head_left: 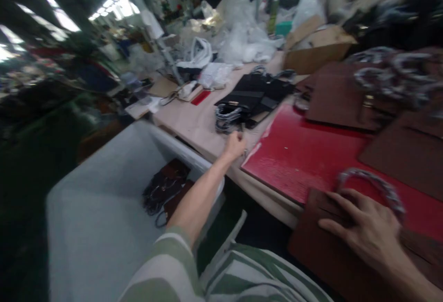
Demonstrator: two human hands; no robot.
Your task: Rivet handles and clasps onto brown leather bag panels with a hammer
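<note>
My left hand (236, 145) reaches over the near edge of the table, its fingers closed. Something thin and dark shows by the fingertips, too blurred to name. Just beyond it lies a black handbag (238, 101) with wrapped handles. My right hand (368, 223) lies flat with fingers apart on a brown handbag (320, 242), which hangs over the table's front edge. This bag's wrapped handle (374, 180) curves up behind the hand.
A red sheet (297, 154) covers part of the table, with more brown handbags (342, 99) on it. At left stands a large pale bin (90, 210) with several dark bags (166, 182) inside. A cardboard box (314, 53) and plastic wrapping (242, 30) sit at the back.
</note>
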